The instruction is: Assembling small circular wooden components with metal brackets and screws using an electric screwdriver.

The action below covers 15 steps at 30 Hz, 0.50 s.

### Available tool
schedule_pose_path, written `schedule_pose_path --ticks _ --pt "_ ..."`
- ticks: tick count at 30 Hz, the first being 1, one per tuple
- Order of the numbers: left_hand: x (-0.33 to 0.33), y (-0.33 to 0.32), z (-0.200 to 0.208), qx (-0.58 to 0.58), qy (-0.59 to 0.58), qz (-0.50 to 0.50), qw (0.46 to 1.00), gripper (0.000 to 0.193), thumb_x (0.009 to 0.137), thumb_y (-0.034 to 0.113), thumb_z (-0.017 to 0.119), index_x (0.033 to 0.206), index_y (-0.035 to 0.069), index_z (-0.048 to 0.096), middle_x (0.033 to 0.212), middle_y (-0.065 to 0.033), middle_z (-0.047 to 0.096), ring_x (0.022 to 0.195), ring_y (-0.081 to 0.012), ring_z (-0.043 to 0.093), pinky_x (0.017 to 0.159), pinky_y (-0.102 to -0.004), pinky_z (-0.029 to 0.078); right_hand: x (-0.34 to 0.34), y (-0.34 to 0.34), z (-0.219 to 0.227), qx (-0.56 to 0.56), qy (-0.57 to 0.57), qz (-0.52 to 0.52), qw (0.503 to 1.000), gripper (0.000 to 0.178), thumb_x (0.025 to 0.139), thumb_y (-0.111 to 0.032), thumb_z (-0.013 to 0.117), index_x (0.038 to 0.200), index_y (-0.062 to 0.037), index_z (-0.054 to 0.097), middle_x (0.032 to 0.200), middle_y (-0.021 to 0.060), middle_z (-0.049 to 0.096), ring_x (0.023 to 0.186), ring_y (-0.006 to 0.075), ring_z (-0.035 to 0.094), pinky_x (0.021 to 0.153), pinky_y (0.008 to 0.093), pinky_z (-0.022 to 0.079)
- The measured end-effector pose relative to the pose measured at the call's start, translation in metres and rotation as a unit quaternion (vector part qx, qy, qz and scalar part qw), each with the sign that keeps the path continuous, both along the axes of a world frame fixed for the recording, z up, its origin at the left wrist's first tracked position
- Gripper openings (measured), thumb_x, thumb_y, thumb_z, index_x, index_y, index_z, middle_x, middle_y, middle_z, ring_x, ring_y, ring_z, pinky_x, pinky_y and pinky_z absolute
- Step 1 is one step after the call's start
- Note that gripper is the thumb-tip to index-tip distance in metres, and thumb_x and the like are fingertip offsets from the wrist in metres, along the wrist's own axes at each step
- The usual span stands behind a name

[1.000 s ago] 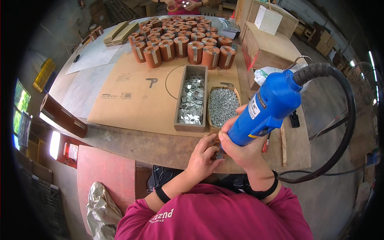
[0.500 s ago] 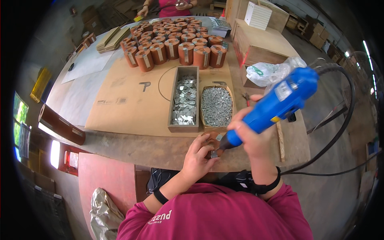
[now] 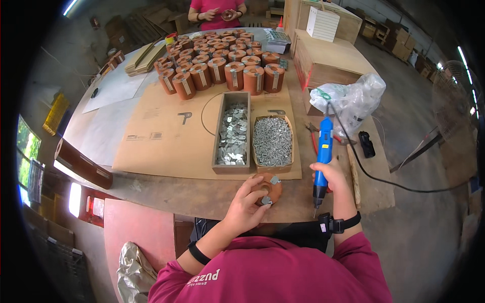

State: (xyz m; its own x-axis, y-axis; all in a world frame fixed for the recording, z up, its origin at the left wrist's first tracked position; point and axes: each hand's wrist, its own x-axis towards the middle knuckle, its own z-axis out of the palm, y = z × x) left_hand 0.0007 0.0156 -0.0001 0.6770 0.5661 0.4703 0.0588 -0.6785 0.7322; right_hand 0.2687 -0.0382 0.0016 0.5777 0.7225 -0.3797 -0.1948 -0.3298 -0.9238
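Observation:
My left hand is closed on a brown cylinder with a hole in its middle, at the table's front edge. Two small metal plates lie on its upper face: one plate at the far side, and another plate by my fingertips. To the right, my right hand wraps round a blue electric screwdriver. Its bit points down toward the front edge, apart from the cylinder. Beyond my left hand stand a wooden tray of metal plates and a cardboard box full of screws.
Many brown cylinders stand together farther back. Right of the screws lie red-handled pliers, a black object and a wooden strip. The screwdriver's cord runs off right, past plastic bags. A co-worker holds a round piece across the table.
The screwdriver has come off the cylinder and swung to the right, from slanted to nearly upright with its bit down. My left hand has stayed on the cylinder. The co-worker shows more fully.

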Motion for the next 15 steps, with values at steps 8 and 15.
schedule_pose_path --ticks 8,15 --pt "-0.008 0.011 0.015 -0.054 0.018 0.027 0.998 0.074 0.063 0.023 0.074 0.123 0.001 0.037 0.125 -0.0212 0.036 0.112 -0.0356 0.042 0.092 -0.0379 0.038 -0.005 0.016 -0.038 -0.049 -0.074 0.038 0.995 0.059 0.061 -0.003 0.065 0.112 -0.0038 0.035 0.072 0.009 0.052 0.049 0.0202 0.054 0.042 0.0327 0.046" --pt "-0.005 0.016 0.011 0.048 0.168 0.051 0.983 0.091 0.052 0.036 0.079 0.124 0.001 0.037 0.121 -0.0191 0.041 0.105 -0.0343 0.048 0.087 -0.039 0.041 -0.013 0.015 -0.037 -0.056 -0.093 0.003 0.994 0.055 0.059 -0.005 0.063 0.107 0.0027 0.037 0.076 0.0121 0.053 0.048 0.0222 0.056 0.044 0.033 0.047"
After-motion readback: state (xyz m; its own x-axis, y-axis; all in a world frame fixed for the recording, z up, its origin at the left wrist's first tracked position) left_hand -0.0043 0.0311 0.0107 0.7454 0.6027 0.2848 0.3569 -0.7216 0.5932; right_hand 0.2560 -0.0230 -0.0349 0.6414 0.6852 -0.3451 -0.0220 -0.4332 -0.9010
